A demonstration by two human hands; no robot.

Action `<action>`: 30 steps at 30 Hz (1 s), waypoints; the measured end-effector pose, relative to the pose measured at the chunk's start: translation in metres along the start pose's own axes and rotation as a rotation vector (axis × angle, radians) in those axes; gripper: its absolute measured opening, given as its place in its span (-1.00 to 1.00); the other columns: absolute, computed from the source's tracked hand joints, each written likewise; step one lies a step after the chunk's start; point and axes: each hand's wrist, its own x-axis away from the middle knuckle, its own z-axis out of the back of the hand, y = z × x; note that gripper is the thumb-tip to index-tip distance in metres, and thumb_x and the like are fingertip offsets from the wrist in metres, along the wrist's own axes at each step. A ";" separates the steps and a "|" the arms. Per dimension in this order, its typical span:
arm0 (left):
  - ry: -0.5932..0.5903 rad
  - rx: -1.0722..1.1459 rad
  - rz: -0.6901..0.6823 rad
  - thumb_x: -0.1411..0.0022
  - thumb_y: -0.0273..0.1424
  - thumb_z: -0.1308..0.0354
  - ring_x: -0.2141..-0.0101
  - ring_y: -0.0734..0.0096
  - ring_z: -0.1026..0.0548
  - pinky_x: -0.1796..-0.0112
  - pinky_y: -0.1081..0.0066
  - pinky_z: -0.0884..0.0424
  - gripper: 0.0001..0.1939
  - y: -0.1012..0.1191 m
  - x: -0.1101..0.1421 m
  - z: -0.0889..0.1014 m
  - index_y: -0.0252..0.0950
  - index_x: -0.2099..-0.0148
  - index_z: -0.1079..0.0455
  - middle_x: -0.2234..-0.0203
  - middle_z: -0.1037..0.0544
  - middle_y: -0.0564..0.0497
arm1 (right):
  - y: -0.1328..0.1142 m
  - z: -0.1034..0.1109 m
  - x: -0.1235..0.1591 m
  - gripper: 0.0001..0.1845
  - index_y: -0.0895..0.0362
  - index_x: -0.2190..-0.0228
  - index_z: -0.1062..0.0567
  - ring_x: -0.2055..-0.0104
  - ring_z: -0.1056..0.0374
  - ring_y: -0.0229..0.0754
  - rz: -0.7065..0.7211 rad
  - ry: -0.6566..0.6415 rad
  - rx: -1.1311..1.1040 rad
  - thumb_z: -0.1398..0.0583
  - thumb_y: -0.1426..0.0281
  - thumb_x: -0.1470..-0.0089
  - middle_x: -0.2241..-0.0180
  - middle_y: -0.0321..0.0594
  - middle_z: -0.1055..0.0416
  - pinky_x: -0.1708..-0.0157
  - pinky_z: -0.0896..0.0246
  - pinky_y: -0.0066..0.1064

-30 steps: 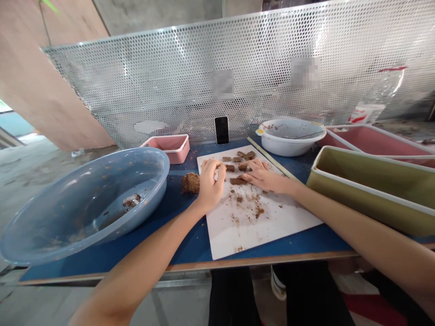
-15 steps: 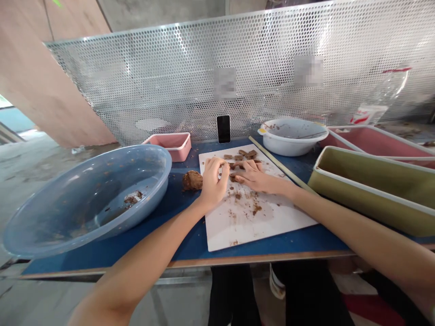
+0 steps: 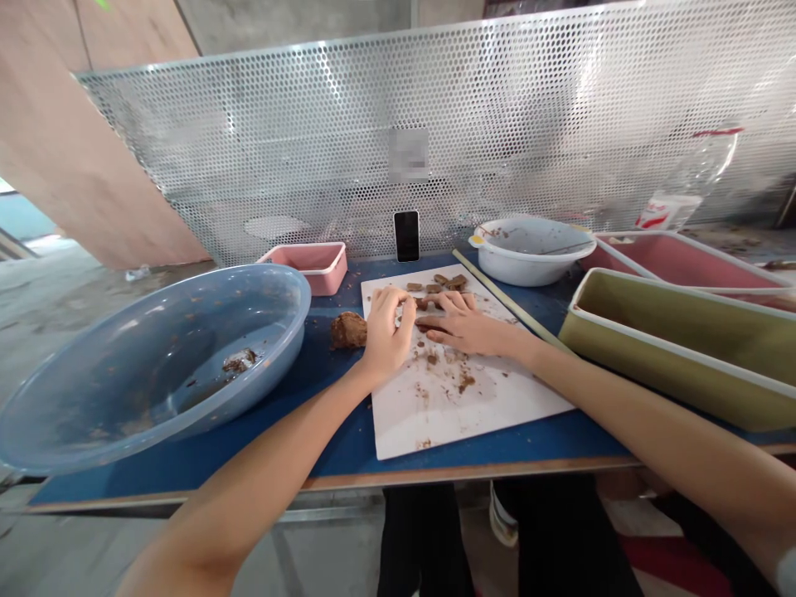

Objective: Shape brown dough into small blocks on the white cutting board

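Observation:
My left hand (image 3: pixel 389 330) is over the left part of a white board (image 3: pixel 473 406). Its fingers are curled and pinched at the end of a piece of brown clay (image 3: pixel 426 304). Beside it my right hand (image 3: pixel 469 325) lies flat, fingers stretched out over the same piece and a darker strip of clay (image 3: pixel 428 322), which they partly hide. Several short clay pieces (image 3: pixel 453 282) lie behind the hands at the far end of the board. A lump of brown clay (image 3: pixel 349 330) sits on the table just left of my left hand. Brown crumbs (image 3: pixel 465 381) and smears mark the board.
A large blue basin (image 3: pixel 274 390) stands left, with a pink box (image 3: pixel 336 274) behind it. A phone (image 3: pixel 407 236) leans against the perforated metal screen (image 3: pixel 279 133). To the right are a pale strip (image 3: pixel 503 295), a white basin (image 3: pixel 528 265), a green planter box (image 3: pixel 659 356) and a plastic bottle (image 3: pixel 690 186).
The view has shifted slightly. My right hand has moved a little over the clay, and a darker strip shows more under its fingers. My left hand keeps nearly the same place.

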 end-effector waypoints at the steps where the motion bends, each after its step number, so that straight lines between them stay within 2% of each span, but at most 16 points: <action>1: 0.001 -0.002 0.002 -0.68 -0.31 -0.02 0.21 0.17 -0.48 0.06 0.12 -0.44 -0.71 0.000 0.000 0.000 -0.14 0.21 -0.33 0.30 -0.58 -0.03 | 0.000 0.001 0.000 -0.33 -0.19 -0.40 -0.55 -0.48 -0.09 0.43 0.002 -0.005 -0.005 0.08 -0.10 -0.61 -0.49 0.07 -0.23 -0.40 -0.08 0.50; 5: -0.001 -0.011 0.002 -0.69 -0.29 -0.02 0.20 0.17 -0.48 0.04 0.11 -0.44 -0.71 -0.001 -0.001 0.001 -0.14 0.20 -0.34 0.28 -0.60 -0.04 | -0.004 0.005 0.001 -0.35 -0.17 -0.35 -0.58 -0.46 -0.10 0.40 0.002 -0.021 -0.042 0.07 -0.10 -0.61 -0.44 0.08 -0.27 -0.38 -0.11 0.50; 13: 0.006 -0.009 -0.007 -0.67 -0.31 -0.03 0.20 0.17 -0.48 0.04 0.10 -0.44 -0.73 -0.002 0.000 0.000 -0.14 0.20 -0.35 0.30 -0.59 -0.03 | -0.006 0.005 0.001 -0.31 -0.13 -0.39 -0.53 -0.47 -0.10 0.43 -0.021 -0.028 -0.043 0.07 -0.15 -0.59 -0.46 0.11 -0.23 -0.39 -0.10 0.48; 17: 0.002 -0.022 -0.003 -0.68 -0.29 -0.02 0.22 0.17 -0.48 0.05 0.09 -0.45 -0.71 -0.002 -0.001 0.000 -0.14 0.21 -0.34 0.30 -0.60 -0.03 | -0.006 0.006 0.002 -0.36 -0.16 -0.26 -0.62 -0.45 -0.13 0.34 0.019 -0.031 -0.118 0.05 -0.17 -0.59 -0.48 0.00 -0.21 -0.40 -0.12 0.38; 19: 0.004 -0.022 -0.003 -0.68 -0.29 -0.02 0.22 0.17 -0.49 0.06 0.10 -0.45 -0.71 -0.003 -0.001 0.001 -0.14 0.21 -0.34 0.30 -0.60 -0.03 | -0.005 0.006 0.003 -0.37 -0.15 -0.26 -0.60 -0.47 -0.12 0.31 0.019 -0.010 -0.137 0.04 -0.16 -0.59 -0.48 -0.01 -0.21 -0.41 -0.13 0.34; 25: 0.002 -0.018 -0.005 -0.69 -0.29 -0.02 0.21 0.17 -0.49 0.04 0.08 -0.45 -0.71 -0.001 -0.002 0.001 -0.13 0.21 -0.32 0.31 -0.59 -0.04 | -0.001 0.005 0.003 -0.35 -0.13 -0.36 -0.58 -0.48 -0.11 0.44 0.043 0.006 -0.030 0.02 -0.12 -0.59 -0.49 0.09 -0.22 -0.39 -0.10 0.47; 30: 0.001 -0.016 -0.011 -0.69 -0.29 -0.01 0.20 0.17 -0.49 0.04 0.09 -0.44 -0.71 -0.002 -0.001 0.001 -0.13 0.20 -0.33 0.30 -0.59 -0.03 | -0.001 0.003 0.005 -0.34 -0.12 -0.36 -0.59 -0.48 -0.11 0.41 0.086 0.028 0.020 0.04 -0.11 -0.60 -0.50 0.09 -0.23 -0.38 -0.13 0.43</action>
